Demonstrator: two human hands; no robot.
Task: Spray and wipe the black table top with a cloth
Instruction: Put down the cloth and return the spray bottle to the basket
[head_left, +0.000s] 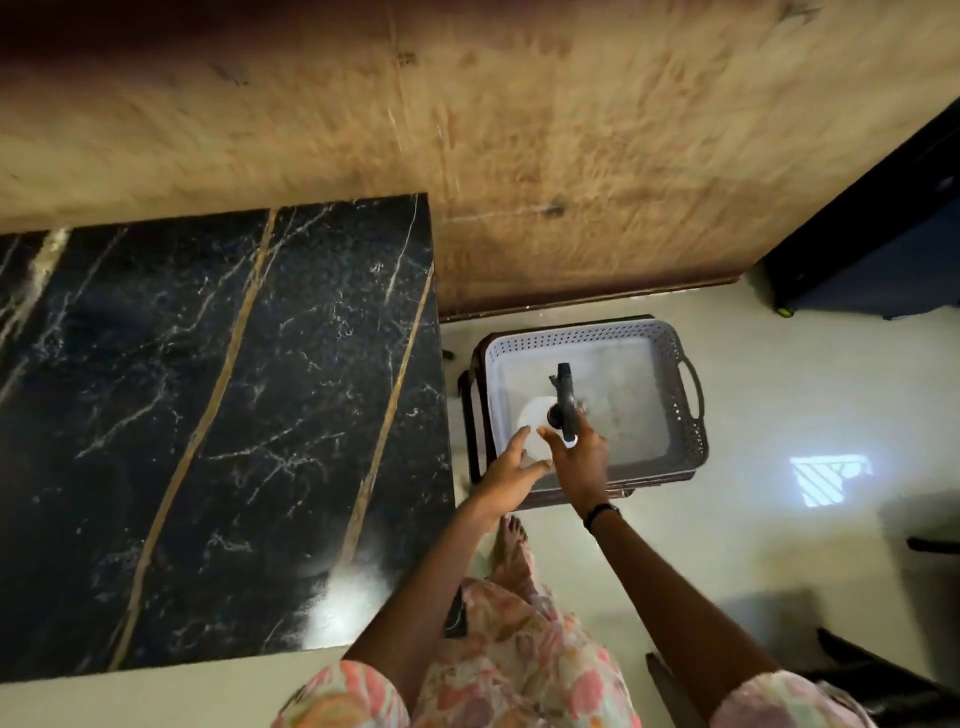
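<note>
Landmark: basket (670, 358), white, perforated walls, sitting on a dark stool (470, 415) on the pale floor (753, 545). Nearest the camera, floral-print clothing (519, 670) and one bare foot (511, 540), both short of the basket's near edge. Left hand (506, 470) at the basket's near-left corner, fingers spread and fairly straight, tips against the white body of the bottle (535, 415). Right hand (582, 462) over the basket's near edge, fingers curled round the bottle's dark spray head; black band on that wrist. Bottle stands inside the basket, at its near-left part, nozzle pointing to the far wall. No cloth identifiable in the blur. Table (218, 415), black marble look with gold veins, lies left of the basket, its right edge just beside the stool; bright glare on its near corner. Beyond the basket, a tan mottled wall (571, 156). Far right of the basket, a dark blue unit (883, 249) on the floor.
</note>
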